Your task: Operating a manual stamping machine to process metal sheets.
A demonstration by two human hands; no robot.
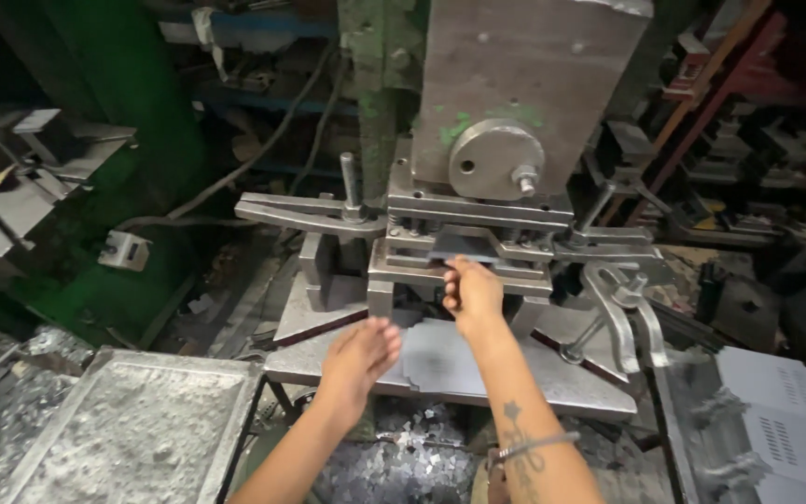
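Note:
A grey punch press (515, 103) stands before me, with its die block (459, 266) at mid-height. My right hand (473, 297) reaches to the front of the die and pinches a thin grey metal sheet (464, 246) that lies in the die slot. My left hand (361, 355) hovers palm-down over the press table (571, 392), fingers apart, touching the edge of a flat stack of sheet blanks (440, 359). A bracelet is on my right wrist.
A metal tray (132, 420) filled with grey punched scrap sits at lower left. Perforated grey panels (781, 411) are stacked at lower right. Clamp arms (300, 213) and a curved lever (618, 317) jut out beside the die. Scrap chips litter the floor below.

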